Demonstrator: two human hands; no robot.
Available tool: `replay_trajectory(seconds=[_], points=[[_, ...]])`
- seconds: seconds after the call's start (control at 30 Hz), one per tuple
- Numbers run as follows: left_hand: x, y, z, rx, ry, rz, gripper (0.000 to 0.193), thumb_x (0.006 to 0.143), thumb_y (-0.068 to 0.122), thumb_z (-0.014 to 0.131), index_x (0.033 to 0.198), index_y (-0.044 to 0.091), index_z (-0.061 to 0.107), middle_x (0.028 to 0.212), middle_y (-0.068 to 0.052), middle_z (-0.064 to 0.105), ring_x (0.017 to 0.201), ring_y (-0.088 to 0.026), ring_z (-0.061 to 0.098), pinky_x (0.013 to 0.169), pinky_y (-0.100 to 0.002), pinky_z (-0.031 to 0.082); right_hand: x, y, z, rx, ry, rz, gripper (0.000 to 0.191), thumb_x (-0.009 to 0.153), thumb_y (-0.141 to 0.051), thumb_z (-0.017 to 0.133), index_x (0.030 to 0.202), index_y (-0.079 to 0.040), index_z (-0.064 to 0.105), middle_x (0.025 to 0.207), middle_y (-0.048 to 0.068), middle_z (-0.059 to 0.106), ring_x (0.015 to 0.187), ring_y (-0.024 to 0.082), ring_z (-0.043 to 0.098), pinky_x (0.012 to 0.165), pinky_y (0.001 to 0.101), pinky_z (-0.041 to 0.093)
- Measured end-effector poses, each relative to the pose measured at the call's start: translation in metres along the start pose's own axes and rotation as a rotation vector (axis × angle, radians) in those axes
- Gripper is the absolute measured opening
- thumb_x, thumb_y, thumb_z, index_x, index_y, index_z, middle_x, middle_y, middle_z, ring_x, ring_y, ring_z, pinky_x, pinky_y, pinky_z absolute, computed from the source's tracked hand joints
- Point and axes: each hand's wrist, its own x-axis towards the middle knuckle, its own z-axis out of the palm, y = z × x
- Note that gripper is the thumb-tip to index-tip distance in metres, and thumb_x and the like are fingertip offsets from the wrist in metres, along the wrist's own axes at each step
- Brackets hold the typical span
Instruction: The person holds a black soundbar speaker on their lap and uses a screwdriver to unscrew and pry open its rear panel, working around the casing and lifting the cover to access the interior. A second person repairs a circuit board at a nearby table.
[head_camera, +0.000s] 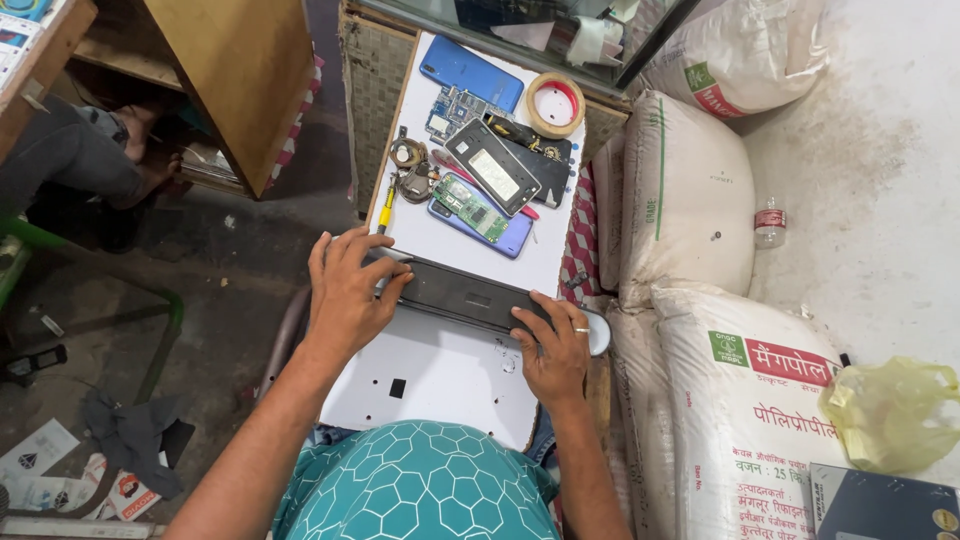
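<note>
Two hands hold a long dark bar-shaped device (470, 295) lying across the white tabletop (440, 375), just in front of me. My left hand (348, 290) covers its left end, fingers curled over the top edge and gripping; my right hand (553, 345) presses down on the right end, fingers bent onto the casing, a ring showing. I judge the good way here is to keep both ends pinned evenly so the bar does not twist or slide toward the pile of phone parts (485, 190) just beyond it. The yellow screwdriver (386, 208) lies near my left fingers, and the tape roll (555, 104) sits well apart at the far edge.
</note>
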Motion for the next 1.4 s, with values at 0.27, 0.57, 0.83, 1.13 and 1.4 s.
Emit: replay_trajectory(seconds=[0.27, 0.57, 0.83, 1.13, 1.4], points=[[-0.002, 0.001, 0.001, -0.028, 0.018, -0.015, 0.008, 0.085, 0.021, 0.081, 0.091, 0.017, 0.077, 0.126, -0.002, 0.065, 0.136, -0.029, 0.049, 0.121, -0.056, 0.020, -0.003, 0.000, 0.002, -0.013, -0.001, 0.007, 0.027, 0.095, -0.041, 0.068, 0.111, -0.022, 0.078, 0.133, 0.000, 0.067, 0.124, 0.028, 0.054, 0.103, 0.0406, 0.049], [-0.003, 0.003, 0.003, -0.058, 0.012, -0.061, 0.004, 0.085, 0.019, 0.081, 0.087, 0.018, 0.078, 0.123, 0.001, 0.065, 0.132, -0.026, 0.051, 0.121, -0.064, 0.012, -0.004, -0.001, 0.001, -0.021, -0.030, 0.013, 0.025, 0.095, -0.040, 0.069, 0.111, -0.025, 0.080, 0.134, 0.002, 0.066, 0.126, 0.029, 0.052, 0.102, 0.0410, 0.050], [-0.006, 0.002, 0.005, -0.069, 0.024, -0.051, 0.006, 0.087, 0.020, 0.082, 0.091, 0.018, 0.077, 0.123, 0.002, 0.065, 0.134, -0.025, 0.051, 0.123, -0.061, 0.014, 0.000, 0.009, -0.023, 0.271, -0.115, 0.119, 0.049, 0.083, -0.030, 0.083, 0.128, -0.015, 0.069, 0.139, 0.009, 0.062, 0.125, 0.031, 0.059, 0.105, 0.0449, 0.049], [-0.009, 0.001, 0.004, -0.064, 0.009, -0.050, 0.007, 0.088, 0.020, 0.082, 0.093, 0.018, 0.077, 0.125, 0.002, 0.064, 0.137, -0.026, 0.049, 0.123, -0.059, 0.014, -0.020, 0.024, -0.039, 0.207, -0.024, 0.157, 0.049, 0.080, -0.023, 0.088, 0.124, -0.010, 0.071, 0.135, 0.014, 0.064, 0.124, 0.032, 0.063, 0.104, 0.0438, 0.053], [-0.008, -0.003, 0.003, -0.062, -0.009, -0.045, 0.007, 0.089, 0.020, 0.082, 0.094, 0.019, 0.077, 0.126, 0.002, 0.064, 0.137, -0.024, 0.049, 0.123, -0.059, 0.013, -0.033, 0.027, -0.018, 0.158, 0.088, 0.091, 0.040, 0.082, -0.019, 0.088, 0.113, -0.002, 0.071, 0.120, 0.012, 0.070, 0.107, 0.028, 0.070, 0.091, 0.0354, 0.059]])
